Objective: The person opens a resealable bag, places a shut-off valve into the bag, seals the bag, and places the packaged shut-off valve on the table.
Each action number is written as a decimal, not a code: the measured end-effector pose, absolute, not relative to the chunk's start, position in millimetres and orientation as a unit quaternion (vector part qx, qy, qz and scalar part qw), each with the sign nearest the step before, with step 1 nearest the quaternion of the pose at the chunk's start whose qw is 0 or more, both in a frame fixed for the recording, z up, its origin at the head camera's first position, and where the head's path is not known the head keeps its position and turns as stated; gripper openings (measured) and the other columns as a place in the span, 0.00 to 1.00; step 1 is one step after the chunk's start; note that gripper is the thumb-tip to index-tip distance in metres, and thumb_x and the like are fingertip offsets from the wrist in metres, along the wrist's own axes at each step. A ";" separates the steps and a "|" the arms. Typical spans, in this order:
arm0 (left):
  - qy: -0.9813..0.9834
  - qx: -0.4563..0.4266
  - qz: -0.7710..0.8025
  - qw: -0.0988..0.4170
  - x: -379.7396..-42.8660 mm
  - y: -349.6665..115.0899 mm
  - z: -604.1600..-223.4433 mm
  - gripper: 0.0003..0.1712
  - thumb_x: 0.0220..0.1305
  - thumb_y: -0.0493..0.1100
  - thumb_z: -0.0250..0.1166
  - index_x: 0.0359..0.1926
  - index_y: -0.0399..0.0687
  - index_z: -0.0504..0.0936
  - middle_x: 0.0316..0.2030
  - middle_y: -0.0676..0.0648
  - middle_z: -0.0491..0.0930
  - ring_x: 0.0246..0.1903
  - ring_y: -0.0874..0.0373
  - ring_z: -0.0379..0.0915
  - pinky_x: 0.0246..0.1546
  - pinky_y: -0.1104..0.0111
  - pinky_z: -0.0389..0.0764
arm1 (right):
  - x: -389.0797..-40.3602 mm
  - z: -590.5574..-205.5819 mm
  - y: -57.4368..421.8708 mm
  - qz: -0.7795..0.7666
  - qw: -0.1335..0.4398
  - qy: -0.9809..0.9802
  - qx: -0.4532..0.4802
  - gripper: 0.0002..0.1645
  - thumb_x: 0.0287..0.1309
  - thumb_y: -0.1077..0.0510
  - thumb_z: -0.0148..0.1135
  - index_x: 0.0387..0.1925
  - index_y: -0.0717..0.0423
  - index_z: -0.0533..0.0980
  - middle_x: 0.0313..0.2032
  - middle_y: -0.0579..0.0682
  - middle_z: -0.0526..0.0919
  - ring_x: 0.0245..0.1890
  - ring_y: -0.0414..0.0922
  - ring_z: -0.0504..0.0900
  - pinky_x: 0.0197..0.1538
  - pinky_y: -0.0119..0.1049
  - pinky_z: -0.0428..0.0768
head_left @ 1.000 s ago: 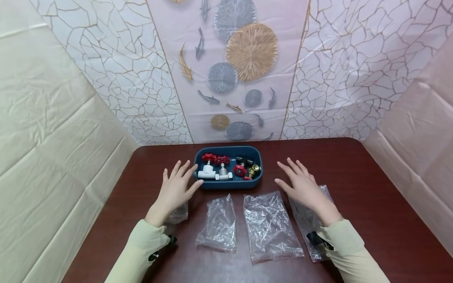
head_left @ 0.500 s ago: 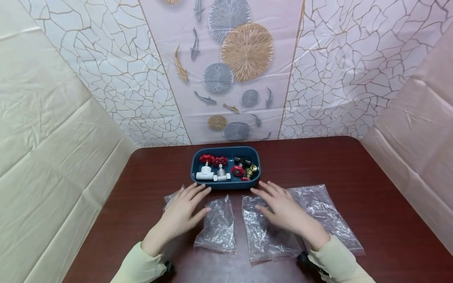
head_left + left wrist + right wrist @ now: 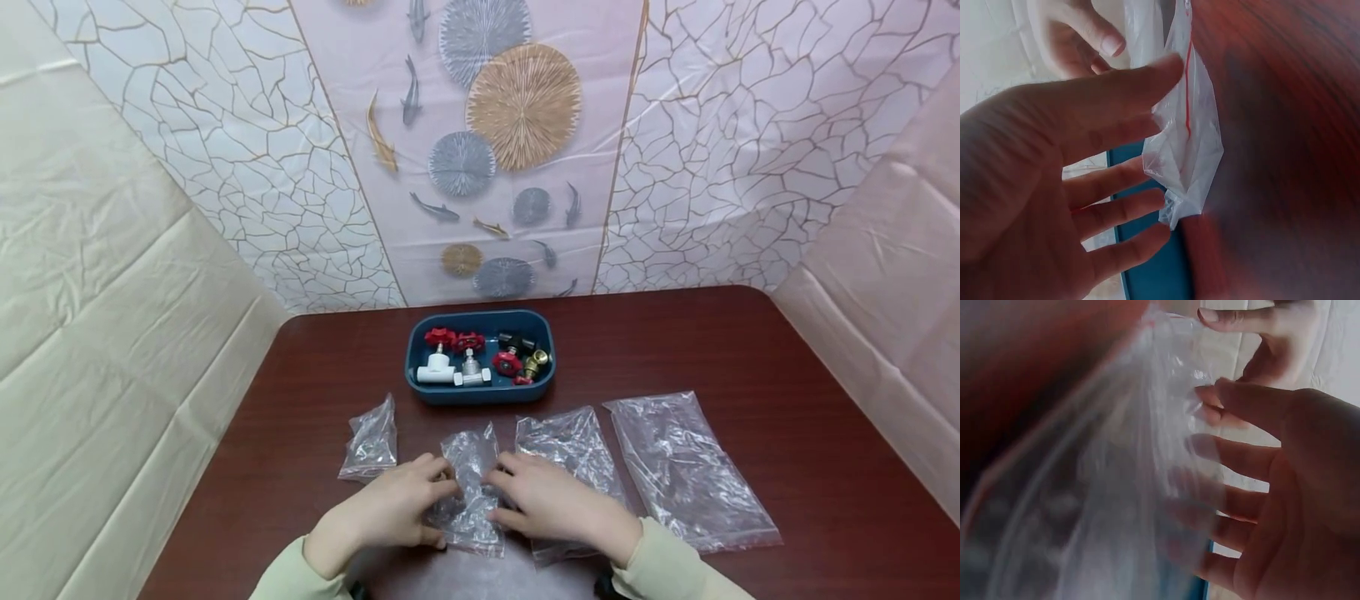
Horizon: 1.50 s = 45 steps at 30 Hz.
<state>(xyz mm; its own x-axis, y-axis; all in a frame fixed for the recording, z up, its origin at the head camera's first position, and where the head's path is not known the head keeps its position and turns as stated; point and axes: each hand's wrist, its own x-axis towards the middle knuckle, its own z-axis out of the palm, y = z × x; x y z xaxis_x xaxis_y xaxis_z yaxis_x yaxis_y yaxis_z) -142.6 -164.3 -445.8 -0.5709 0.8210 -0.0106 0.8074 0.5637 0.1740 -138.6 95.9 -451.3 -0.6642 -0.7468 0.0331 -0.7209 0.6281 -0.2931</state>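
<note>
In the head view a clear zip bag (image 3: 472, 467), crumpled and narrow, lies between my two hands. My left hand (image 3: 390, 504) is at its left edge, fingers slightly bent and fingertips right at the plastic. From the other side my right hand (image 3: 551, 496) has its fingertips at the right edge. The left wrist view shows a clear bag (image 3: 1188, 144) with a red seal line, beside the thumb and loosely spread fingers (image 3: 1122, 212). In the right wrist view clear plastic (image 3: 1116, 487) overlaps some of the loosely bent fingers.
A blue tray (image 3: 416, 392) behind the hands holds several valves with red handwheels, including a white one (image 3: 437, 368) and a brass one (image 3: 534, 363). A small bag (image 3: 372, 442) lies at left; a larger bag (image 3: 573, 442) and the largest bag (image 3: 690, 475) lie at right.
Both hands have moved inward and toward the person, from beside the tray to the second bag's edges. That bag looks narrower and sits slightly nearer the person. The tray stays put.
</note>
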 end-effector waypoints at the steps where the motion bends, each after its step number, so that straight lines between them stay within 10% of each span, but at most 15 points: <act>1: 0.881 0.466 0.071 0.046 -141.4 -163.5 -446.5 0.30 0.48 0.56 0.79 0.50 0.52 0.83 0.49 0.53 0.74 0.47 0.61 0.70 0.44 0.67 0.78 | -137.0 -452.6 93.8 -0.134 0.042 0.898 -0.417 0.26 0.65 0.41 0.65 0.56 0.52 0.79 0.47 0.46 0.78 0.48 0.44 0.79 0.53 0.44 0.79; 23: 0.886 0.462 0.032 0.030 -141.8 -152.2 -447.7 0.04 0.59 0.46 0.70 0.32 0.57 0.83 0.31 0.59 0.75 0.30 0.63 0.74 0.30 0.67 0.75 | -121.2 -461.6 76.9 -0.100 -0.010 0.895 -0.434 0.25 0.60 0.31 0.62 0.37 0.46 0.81 0.38 0.42 0.77 0.40 0.40 0.77 0.42 0.38 0.79; 45: 0.878 0.436 0.067 -0.188 -153.6 -139.5 -407.2 0.05 0.60 0.42 0.73 0.34 0.50 0.83 0.30 0.54 0.75 0.30 0.58 0.71 0.31 0.66 0.76 | -147.3 -439.9 91.3 -0.265 -0.204 0.874 -0.352 0.07 0.61 0.60 0.69 0.41 0.51 0.83 0.38 0.42 0.83 0.38 0.40 0.81 0.41 0.38 0.82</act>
